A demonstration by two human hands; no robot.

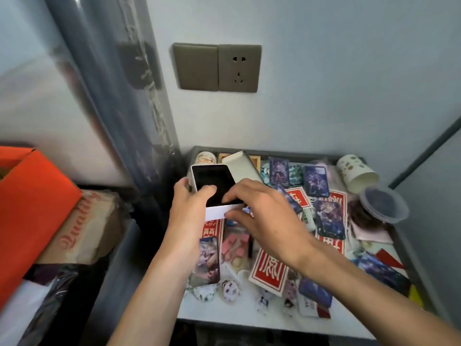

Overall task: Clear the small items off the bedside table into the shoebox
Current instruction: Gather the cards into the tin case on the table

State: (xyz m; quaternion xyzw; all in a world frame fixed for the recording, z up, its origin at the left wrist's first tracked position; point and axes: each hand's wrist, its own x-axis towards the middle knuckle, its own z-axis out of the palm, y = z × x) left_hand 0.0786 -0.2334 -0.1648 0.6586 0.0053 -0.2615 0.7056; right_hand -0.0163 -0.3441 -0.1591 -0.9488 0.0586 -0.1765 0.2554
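Small white box (213,179), black-lined and open, centre frame: left hand (189,211) fingers grasp its side, right hand (264,213) fingers pinch its front.

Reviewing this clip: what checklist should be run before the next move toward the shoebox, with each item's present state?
1. Left hand grips the white box: ok.
2. Right hand pinches it too, fingers on its black top, thumb at the front edge: ok.
3. Lid shut: not ok, it stands open behind the box.
4. Shoebox open to receive: cannot tell, its opening does not show.
5. Table cleared: not ok, cards and a paper cup lie on it.
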